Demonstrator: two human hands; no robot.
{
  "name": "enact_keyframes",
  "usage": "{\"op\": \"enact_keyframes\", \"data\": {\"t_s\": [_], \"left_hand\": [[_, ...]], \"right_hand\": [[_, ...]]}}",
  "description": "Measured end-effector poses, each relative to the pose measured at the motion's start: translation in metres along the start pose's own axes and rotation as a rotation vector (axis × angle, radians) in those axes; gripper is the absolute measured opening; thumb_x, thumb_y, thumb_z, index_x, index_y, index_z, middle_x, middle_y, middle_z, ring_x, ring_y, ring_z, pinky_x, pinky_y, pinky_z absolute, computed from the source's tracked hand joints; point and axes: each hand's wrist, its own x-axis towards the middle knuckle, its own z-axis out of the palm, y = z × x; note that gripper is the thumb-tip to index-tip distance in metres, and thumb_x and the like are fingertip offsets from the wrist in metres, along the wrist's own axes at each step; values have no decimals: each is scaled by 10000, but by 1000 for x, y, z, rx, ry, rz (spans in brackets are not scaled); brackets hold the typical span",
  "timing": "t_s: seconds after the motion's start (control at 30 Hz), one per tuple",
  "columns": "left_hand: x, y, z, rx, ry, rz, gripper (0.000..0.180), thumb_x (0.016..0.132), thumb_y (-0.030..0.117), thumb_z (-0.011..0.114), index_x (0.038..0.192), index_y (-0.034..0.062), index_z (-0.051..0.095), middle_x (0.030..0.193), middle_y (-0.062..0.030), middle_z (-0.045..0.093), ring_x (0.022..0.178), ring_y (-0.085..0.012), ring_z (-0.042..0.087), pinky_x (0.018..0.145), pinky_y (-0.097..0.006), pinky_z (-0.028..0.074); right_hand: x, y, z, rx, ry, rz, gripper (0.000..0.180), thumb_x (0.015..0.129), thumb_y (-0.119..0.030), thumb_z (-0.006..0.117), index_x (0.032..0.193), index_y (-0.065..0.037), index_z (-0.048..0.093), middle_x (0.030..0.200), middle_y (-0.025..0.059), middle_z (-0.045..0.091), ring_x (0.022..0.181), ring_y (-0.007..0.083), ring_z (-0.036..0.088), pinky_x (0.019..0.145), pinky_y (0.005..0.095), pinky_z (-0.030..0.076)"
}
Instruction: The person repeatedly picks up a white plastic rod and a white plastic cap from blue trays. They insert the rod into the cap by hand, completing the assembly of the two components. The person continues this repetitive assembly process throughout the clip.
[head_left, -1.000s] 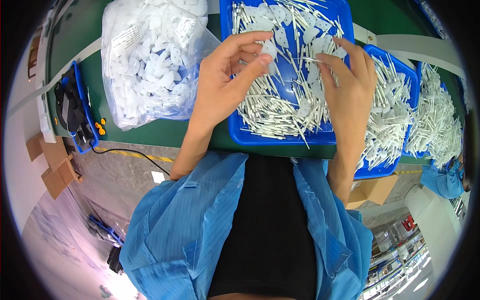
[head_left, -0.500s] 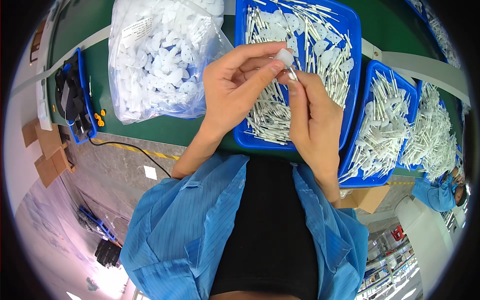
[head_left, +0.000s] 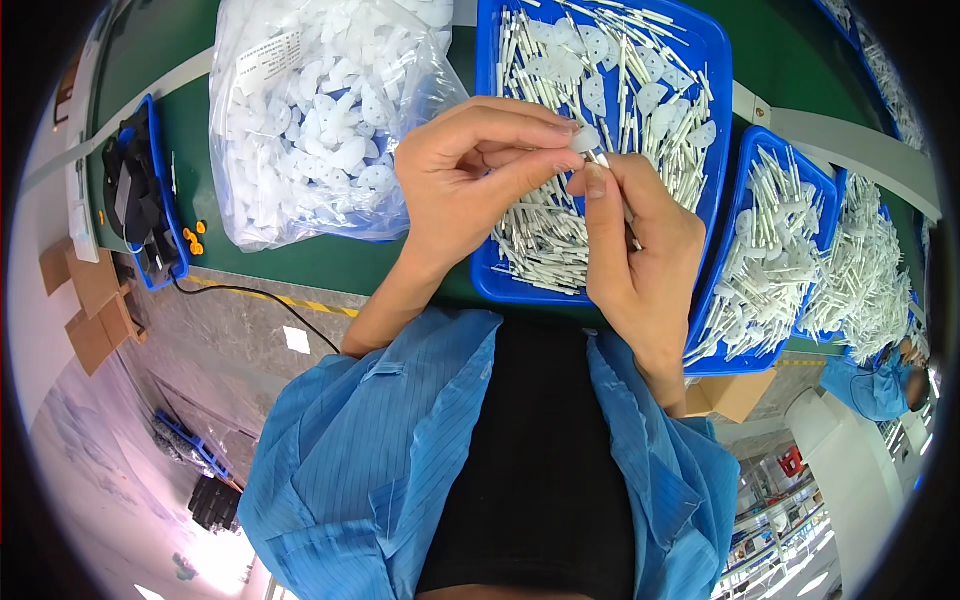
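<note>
Over the blue tray, my left hand (head_left: pixel 455 190) pinches a small translucent white plastic piece (head_left: pixel 586 139) between thumb and fingertips. My right hand (head_left: pixel 645 250) is closed on a thin white stick (head_left: pixel 601 160), gripped by thumb and forefinger. The stick's tip meets the edge of the plastic piece; whether the two are joined I cannot tell. Beneath them the blue tray (head_left: pixel 722 110) holds many white sticks (head_left: pixel 540 240) and flat rounded plastic pieces with small holes (head_left: pixel 594 95).
Left of the tray lies a clear bag (head_left: pixel 235 190) full of white plastic pieces. Other blue trays (head_left: pixel 829 195) of sticks stand at the right. A bin of black parts (head_left: pixel 140 200) and orange bits (head_left: pixel 195 238) sit far left. Another person (head_left: pixel 870 385) is at far right.
The plastic piece has shifted slightly down and right and shows less of its face. My right hand has moved a little right and down, its fingers closer around the stick.
</note>
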Motion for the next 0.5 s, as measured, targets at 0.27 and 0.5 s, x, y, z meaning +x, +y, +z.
{"op": "enact_keyframes", "data": {"t_s": [0.27, 0.5], "left_hand": [[7, 9, -5, -196, -132, -36, 195, 832, -147, 656, 1012, -78, 621, 1069, -174, 626, 974, -206, 670, 854, -306, 582], [6, 14, -5, 88, -129, 133, 199, 766, -81, 727, 944, -38, 649, 968, -179, 671, 880, -234, 678, 761, -299, 547]], "right_hand": [[2, 19, -11, 762, -408, 277, 114, 1003, -130, 550, 968, -36, 603, 725, 75, 617, 643, 114, 614, 548, 238, 428], [-6, 1, 5, 3, -10, -224, 84, 956, -105, 625, 944, -38, 576, 647, 73, 581, 481, 158, 587, 435, 299, 428]]}}
